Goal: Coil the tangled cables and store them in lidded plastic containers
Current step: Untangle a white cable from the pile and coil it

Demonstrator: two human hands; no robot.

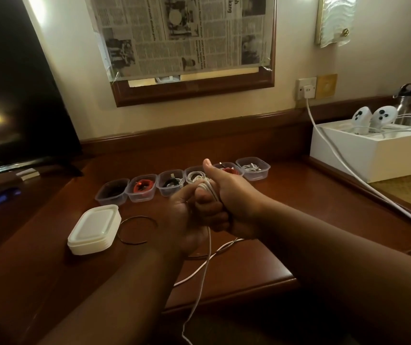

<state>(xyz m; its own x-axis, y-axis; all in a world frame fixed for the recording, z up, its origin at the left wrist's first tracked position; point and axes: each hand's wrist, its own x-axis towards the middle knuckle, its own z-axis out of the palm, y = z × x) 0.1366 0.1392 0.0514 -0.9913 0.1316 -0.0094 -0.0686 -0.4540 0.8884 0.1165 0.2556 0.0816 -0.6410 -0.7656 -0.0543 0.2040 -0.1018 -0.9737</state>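
Together, the left hand (184,215) and right hand (234,202) gripped a white cable (208,189) coiled around the fingers; newspaper (182,33) print behind stayed mostly unreadable.

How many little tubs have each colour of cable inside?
Black: 2
Red: 2
White: 2
Total: 6 tubs, none lidded.
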